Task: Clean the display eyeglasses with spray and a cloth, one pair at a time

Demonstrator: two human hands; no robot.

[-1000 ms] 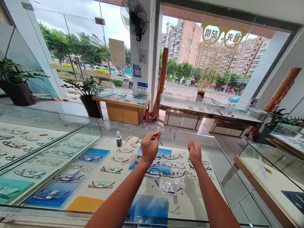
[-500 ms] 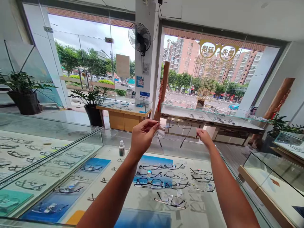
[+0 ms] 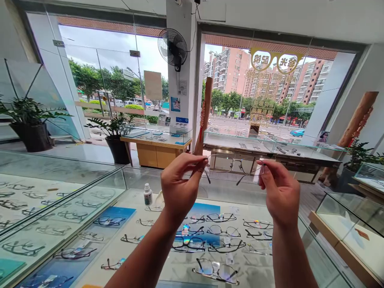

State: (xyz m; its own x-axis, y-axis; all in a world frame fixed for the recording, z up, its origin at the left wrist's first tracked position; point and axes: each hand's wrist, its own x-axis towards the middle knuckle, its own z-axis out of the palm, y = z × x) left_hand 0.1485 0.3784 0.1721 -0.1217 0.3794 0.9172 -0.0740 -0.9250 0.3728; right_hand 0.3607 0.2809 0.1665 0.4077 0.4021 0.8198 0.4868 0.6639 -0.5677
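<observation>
A pair of thin-rimmed eyeglasses [image 3: 235, 165] is held up above the glass display case [image 3: 234, 192], its temples pointing down and away. My left hand [image 3: 183, 184] pinches the glasses at their left end between thumb and fingers. At the other end, my right hand [image 3: 280, 190] is closed on the rim, with something white beside its fingertips that I cannot make out. Rows of eyeglasses [image 3: 226, 245] lie in the case below. A small white bottle [image 3: 148, 195] stands on the case, left of my left hand.
More glass cases stand at the left [image 3: 60, 160] and right [image 3: 354, 236]. Beyond are a wooden counter [image 3: 159, 154], potted plants [image 3: 115, 136], a wall fan [image 3: 173, 47], a leaning wooden post [image 3: 205, 116] and large windows.
My right hand has come up and taken hold of the right end of the glasses. The glasses appear larger and slightly farther right. The view has shifted a little.
</observation>
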